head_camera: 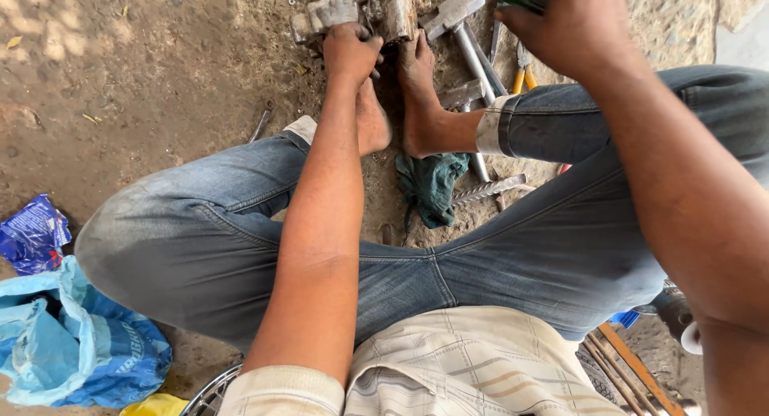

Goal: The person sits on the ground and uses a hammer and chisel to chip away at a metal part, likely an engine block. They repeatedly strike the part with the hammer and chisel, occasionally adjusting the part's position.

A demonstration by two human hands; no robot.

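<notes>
Rusty metal block [376, 14] seemingly beneath left fingers [352, 39]

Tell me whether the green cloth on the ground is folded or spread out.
Neither: the green cloth lies crumpled in a loose heap on the dirt, between the feet and the knees.

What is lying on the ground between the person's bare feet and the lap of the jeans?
In the head view, a crumpled dark green cloth lies on the dirt there, with a ribbed metal bar beside it.
</notes>
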